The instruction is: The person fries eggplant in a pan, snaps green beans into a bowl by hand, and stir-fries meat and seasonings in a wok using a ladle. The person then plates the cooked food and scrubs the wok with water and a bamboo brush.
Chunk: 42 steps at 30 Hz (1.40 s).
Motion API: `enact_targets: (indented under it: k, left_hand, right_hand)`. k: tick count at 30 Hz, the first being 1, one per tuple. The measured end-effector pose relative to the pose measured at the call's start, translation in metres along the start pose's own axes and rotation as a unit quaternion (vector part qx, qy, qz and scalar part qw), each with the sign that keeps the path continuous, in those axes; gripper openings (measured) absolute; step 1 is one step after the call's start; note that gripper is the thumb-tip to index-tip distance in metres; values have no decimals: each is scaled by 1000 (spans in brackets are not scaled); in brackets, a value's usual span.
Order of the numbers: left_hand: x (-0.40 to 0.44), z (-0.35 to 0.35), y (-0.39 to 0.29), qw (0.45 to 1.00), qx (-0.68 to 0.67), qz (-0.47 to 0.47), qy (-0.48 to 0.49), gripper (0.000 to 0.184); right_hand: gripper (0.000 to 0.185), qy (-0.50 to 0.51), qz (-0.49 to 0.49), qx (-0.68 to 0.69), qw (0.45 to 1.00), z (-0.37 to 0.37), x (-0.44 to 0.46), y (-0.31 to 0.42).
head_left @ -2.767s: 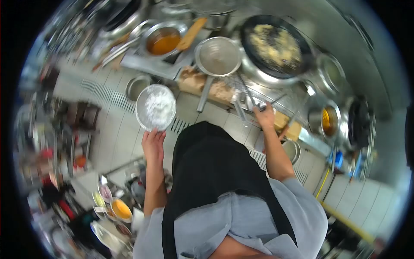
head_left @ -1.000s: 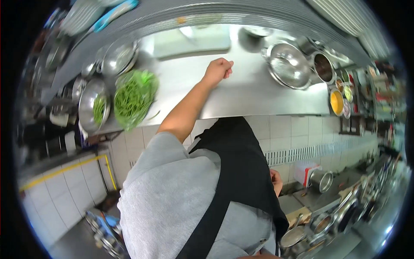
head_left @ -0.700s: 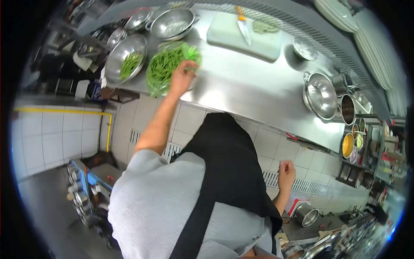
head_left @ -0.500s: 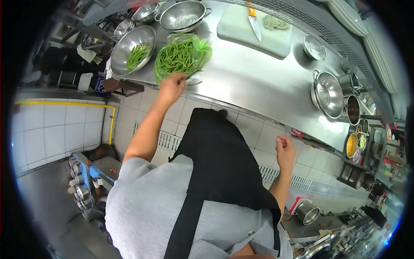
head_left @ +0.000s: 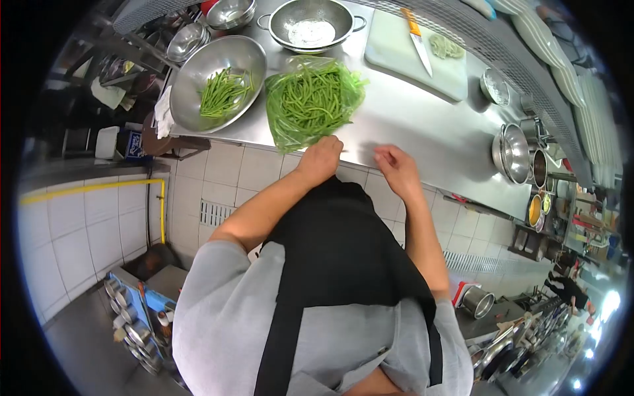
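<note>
My left hand [head_left: 321, 158] is closed at the counter's front edge, just below a clear green bag [head_left: 286, 135] full of green beans [head_left: 314, 99]. Its fingertips are pinched together, and what they hold is too small to make out. To its right, my right hand [head_left: 397, 169] hangs near the same edge with its fingers loosely curled and apart, holding nothing. Left of the bag, a wide steel bowl [head_left: 187, 78] holds a smaller bunch of green beans [head_left: 223, 94].
Behind the bag stands a two-handled colander [head_left: 281, 20]. A pale cutting board [head_left: 389, 51] carries an orange-handled knife [head_left: 421, 49]. Steel bowls [head_left: 514, 153] and pots stand at the right end of the metal counter [head_left: 432, 135]. A mesh shelf [head_left: 462, 41] overhangs the back.
The view has turned from the stove to the counter. My left hand has moved from a loose bean to the edge below the bag, closing. My right hand has risen toward it.
</note>
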State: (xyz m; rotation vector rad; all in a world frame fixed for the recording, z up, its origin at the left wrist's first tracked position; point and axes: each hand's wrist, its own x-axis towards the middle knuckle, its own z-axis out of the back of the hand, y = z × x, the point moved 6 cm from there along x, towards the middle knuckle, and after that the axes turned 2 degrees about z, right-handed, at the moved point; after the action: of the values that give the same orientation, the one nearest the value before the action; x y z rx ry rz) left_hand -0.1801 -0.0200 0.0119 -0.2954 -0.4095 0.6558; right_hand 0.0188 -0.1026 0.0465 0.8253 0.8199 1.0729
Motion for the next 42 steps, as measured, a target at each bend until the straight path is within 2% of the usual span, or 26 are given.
enact_targets:
  k: [1, 3, 4, 5, 8, 9, 12, 15, 19, 23, 26, 27, 30, 32, 33, 36, 37, 39, 42]
  left_hand:
    - [-3, 3, 7, 1000, 7, 1, 17, 15]
    - [-4, -11, 20, 999, -12, -49, 9, 22]
    - [1, -17, 27, 997, -19, -75, 1, 26]
    - [6, -26, 31, 995, 43, -90, 22, 35]
    - [19, -34, 37, 993, 57, -99, 34, 33]
    - [13, -20, 38, 994, -13, -110, 22, 27]
    - [-23, 14, 49, 981, -152, -77, 97, 19]
    - [-62, 51, 76, 979, -194, 30, 46, 13]
    - [-98, 82, 104, 971, -199, 121, -62, 12]
    - [-100, 111, 109, 953, -195, 205, -110, 11]
    - [-99, 125, 103, 941, -170, 239, -168, 14]
    - [-97, 132, 96, 933, -172, 256, -183, 15]
    - [-97, 148, 66, 919, -170, 277, -222, 23]
    - [-102, 150, 42, 914, -174, 276, -243, 27]
    - [-104, 150, 30, 907, -178, 289, -247, 34]
    - [-100, 157, -4, 952, -40, 195, -231, 36]
    - [-102, 154, -9, 960, -26, 182, -212, 31]
    - [-131, 121, -3, 953, -95, 246, -148, 25]
    - [-160, 111, 6, 942, -153, 279, -106, 16]
  right_hand:
    - [28, 0, 32, -80, 996, -15, 17, 23]
    - [32, -4, 24, -1, 1000, -55, 54, 38]
    - [33, -19, 64, -52, 996, -71, 69, 49]
    - [32, -28, 84, -129, 988, -87, 82, 47]
    - [32, -62, 60, -170, 982, -96, 100, 40]
    - [34, -45, 55, -149, 986, -96, 106, 33]
    - [35, -26, 3, -128, 992, -95, 106, 45]
    - [33, -55, -24, -122, 991, -101, 101, 58]
    - [23, -68, 0, -142, 988, -102, 107, 54]
    - [20, -51, 15, -136, 989, -91, 102, 49]
    - [20, -102, 40, -113, 988, -66, 90, 62]
    - [17, -111, 47, -58, 991, -63, 93, 40]
    - [13, -86, 5, 44, 995, -56, 78, 43]
    - [12, -13, 52, 46, 998, -68, 66, 50]
    - [12, 21, 72, 46, 996, -74, 56, 53]
    - [13, 183, 115, -4, 976, -110, 19, 80]
    - [14, 206, 156, -50, 965, -121, 7, 98]
    - [14, 242, 178, -70, 951, -142, -10, 102]
    - [13, 284, 178, -126, 934, -166, -29, 111]
